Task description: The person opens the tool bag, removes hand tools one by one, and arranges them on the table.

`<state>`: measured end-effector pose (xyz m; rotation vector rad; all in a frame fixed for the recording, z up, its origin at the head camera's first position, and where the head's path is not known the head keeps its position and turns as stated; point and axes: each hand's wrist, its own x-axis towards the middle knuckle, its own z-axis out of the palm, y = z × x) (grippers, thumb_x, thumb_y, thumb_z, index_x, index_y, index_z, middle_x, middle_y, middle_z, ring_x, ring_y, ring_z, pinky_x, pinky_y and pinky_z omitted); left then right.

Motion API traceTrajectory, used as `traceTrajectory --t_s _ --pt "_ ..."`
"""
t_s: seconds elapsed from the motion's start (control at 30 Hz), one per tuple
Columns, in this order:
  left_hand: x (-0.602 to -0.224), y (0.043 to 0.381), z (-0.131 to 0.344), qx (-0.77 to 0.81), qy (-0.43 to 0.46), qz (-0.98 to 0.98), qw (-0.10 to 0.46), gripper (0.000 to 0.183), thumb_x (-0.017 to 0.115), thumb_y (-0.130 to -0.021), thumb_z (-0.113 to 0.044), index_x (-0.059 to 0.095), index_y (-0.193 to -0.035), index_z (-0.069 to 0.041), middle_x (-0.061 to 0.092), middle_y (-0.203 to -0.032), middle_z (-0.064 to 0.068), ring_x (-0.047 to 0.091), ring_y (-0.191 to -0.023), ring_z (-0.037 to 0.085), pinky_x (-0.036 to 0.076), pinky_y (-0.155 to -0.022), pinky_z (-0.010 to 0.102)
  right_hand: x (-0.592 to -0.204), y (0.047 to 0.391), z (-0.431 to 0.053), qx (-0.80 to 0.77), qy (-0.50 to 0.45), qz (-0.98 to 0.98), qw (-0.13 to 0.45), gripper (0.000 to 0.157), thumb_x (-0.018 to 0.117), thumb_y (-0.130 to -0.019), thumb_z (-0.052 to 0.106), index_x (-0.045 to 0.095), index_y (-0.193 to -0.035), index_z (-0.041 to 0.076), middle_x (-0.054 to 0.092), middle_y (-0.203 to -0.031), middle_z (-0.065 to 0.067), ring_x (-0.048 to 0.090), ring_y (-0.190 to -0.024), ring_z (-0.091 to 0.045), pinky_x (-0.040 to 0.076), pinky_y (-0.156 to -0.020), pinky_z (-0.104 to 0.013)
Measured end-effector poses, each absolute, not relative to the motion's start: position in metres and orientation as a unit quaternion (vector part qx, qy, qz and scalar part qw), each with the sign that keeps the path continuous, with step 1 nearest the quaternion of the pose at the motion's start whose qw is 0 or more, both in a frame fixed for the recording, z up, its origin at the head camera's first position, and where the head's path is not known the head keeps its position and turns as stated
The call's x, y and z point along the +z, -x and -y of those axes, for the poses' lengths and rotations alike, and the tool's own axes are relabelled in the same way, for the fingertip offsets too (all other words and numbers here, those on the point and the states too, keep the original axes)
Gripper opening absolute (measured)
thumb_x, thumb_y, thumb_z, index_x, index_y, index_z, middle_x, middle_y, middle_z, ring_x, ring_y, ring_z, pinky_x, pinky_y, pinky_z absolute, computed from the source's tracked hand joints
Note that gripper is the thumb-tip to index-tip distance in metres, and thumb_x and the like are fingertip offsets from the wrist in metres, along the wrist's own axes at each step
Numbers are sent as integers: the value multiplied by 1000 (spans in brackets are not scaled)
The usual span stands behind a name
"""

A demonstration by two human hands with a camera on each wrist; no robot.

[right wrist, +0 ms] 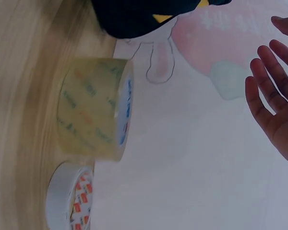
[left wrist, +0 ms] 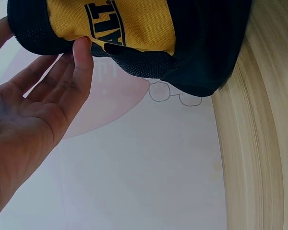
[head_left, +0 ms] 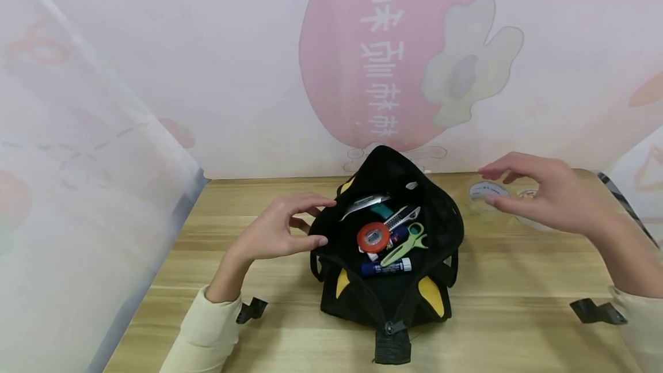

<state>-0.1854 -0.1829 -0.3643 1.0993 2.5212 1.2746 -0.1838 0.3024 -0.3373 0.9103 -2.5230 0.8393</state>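
A black tool bag (head_left: 357,298) with yellow patches stands unzipped on the wooden table. My left hand (head_left: 282,226) holds its left rim, thumb and fingertips on the fabric; in the left wrist view some fingertips are hidden behind the bag. Inside lie a red tape roll (head_left: 373,238), green scissors (head_left: 404,249), a blue glue stick (head_left: 385,267), a utility knife (head_left: 403,217) and a silver-edged tool (head_left: 362,204) of unclear kind. My right hand (head_left: 549,194) hovers, fingers parted and holding nothing, near a wide roll of clear packing tape (right wrist: 89,108).
Beside the packing tape stands a narrower white tape roll (right wrist: 62,196), mostly covered by my right hand in the head view. A printed pale cloth (head_left: 248,73) rises behind the table (head_left: 223,206) and along its left side.
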Motion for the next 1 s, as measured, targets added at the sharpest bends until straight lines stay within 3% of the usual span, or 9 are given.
traceTrajectory --t_s 0.1,0.3,0.53,0.77,1.0 --pt "-364 185 183 420 -361 -831 56 60 87 -90 -12 65 -146 -10 68 -143 10 72 -113 25 67 -85 31 -333 191 -291 323 -373 855 158 60 90 -77 -8 75 -127 22 73 -120 19 67 -108 7 53 -93 -7" --pt "-363 185 184 417 -359 -833 57 60 87 -90 -12 65 -146 -9 68 -144 9 72 -113 25 67 -85 31 -320 202 -261 352 -428 822 129 59 88 -78 -10 74 -129 18 73 -122 15 67 -112 3 57 -92 -12" --pt "-362 183 184 415 -356 -835 53 59 84 -91 -12 65 -147 -10 67 -145 10 72 -114 26 67 -85 30 -306 217 -223 334 -458 818 96 50 88 -85 1 75 -131 16 76 -125 -2 70 -109 -6 60 -93 -18" --pt "-362 183 184 416 -357 -835 51 60 85 -91 -12 65 -147 -10 68 -144 10 72 -114 26 67 -84 30 -307 225 -203 315 -440 840 33 45 87 -91 14 73 -134 19 75 -131 2 73 -104 -15 64 -97 -34" --pt "-362 182 185 415 -358 -835 49 58 85 -90 -12 66 -145 -11 69 -143 10 73 -112 25 67 -83 30 -315 232 -181 294 -456 840 -12 43 85 -92 17 73 -133 16 73 -129 2 70 -115 -16 65 -95 -41"
